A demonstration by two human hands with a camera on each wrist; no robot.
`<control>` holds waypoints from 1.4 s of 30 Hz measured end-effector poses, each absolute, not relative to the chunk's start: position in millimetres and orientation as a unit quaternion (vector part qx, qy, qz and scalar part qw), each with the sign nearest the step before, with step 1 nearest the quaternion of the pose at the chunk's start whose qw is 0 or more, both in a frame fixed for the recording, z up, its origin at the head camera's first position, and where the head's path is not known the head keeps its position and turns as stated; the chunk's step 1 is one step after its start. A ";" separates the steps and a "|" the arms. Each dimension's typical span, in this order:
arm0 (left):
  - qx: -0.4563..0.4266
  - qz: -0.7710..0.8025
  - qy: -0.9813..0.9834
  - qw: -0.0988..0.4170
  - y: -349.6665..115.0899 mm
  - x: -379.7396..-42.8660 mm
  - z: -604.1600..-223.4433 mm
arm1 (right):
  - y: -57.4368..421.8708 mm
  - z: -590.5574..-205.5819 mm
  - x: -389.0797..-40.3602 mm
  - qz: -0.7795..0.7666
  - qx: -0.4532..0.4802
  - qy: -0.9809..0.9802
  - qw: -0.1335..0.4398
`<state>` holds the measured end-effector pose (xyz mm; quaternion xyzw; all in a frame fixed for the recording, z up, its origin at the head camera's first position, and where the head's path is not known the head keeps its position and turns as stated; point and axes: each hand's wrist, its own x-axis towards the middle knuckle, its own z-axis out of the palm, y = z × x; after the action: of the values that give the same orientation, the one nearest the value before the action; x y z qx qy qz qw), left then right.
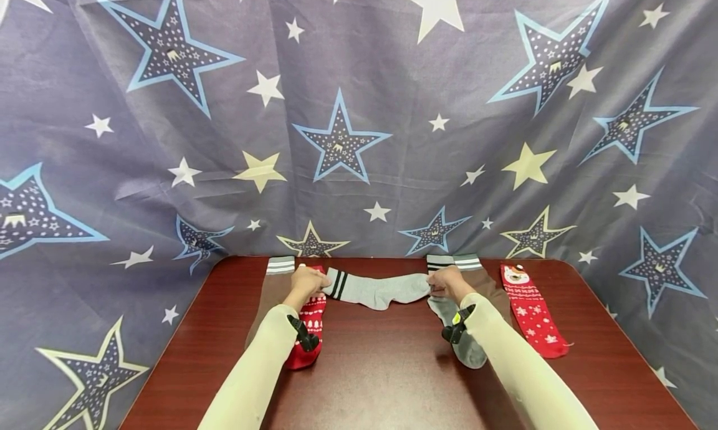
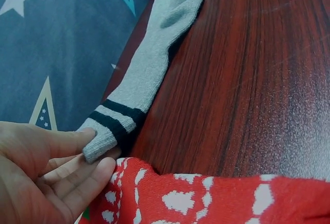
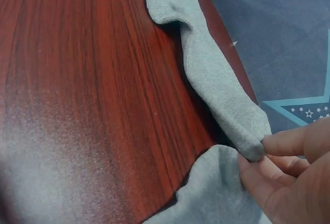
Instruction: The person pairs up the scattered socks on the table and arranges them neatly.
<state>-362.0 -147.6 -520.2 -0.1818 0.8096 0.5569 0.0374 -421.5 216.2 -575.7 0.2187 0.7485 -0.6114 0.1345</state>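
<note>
A light grey sock (image 1: 376,291) with two black stripes near its cuff is stretched sideways between both hands. My left hand (image 1: 306,281) pinches the striped cuff end between thumb and fingers, over a red patterned sock (image 1: 312,321). At the toe end, my right hand (image 1: 450,283) pinches the fabric. Under the right hand lies another grey sock (image 1: 470,350) with black stripes at its cuff. In the left wrist view the cuff (image 2: 105,139) sits between thumb and fingertips. The right wrist view shows the toe (image 3: 251,144) caught in the fingers.
Brown socks with white-striped cuffs lie on the far left (image 1: 275,286) and beside the right forearm (image 1: 487,286). Farther right is a red sock with an animal face (image 1: 533,311). A star-patterned curtain (image 1: 359,199) hangs behind the dark red wooden table (image 1: 370,374).
</note>
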 end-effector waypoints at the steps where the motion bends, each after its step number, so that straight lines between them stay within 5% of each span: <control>1: -0.180 0.560 0.808 0.036 -147.4 -361.7 -520.5 | 208.2 -551.8 -402.7 -0.609 0.216 0.752 0.130; 6: -0.174 0.554 0.814 0.027 -146.8 -360.8 -520.1 | 192.6 -504.8 -363.2 -0.605 0.214 0.759 0.109; 20: -0.180 0.513 0.839 0.021 -145.2 -365.7 -520.6 | 188.6 -509.2 -368.1 -0.540 0.248 0.802 0.064; 42: -0.190 0.428 0.883 0.006 -147.0 -364.9 -516.4 | 191.5 -512.7 -374.5 -0.450 0.228 0.860 0.073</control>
<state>-364.9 -147.0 -516.4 -0.1901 0.8834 0.4284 0.0060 -374.5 191.5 -512.7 0.2281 0.8603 -0.4500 0.0732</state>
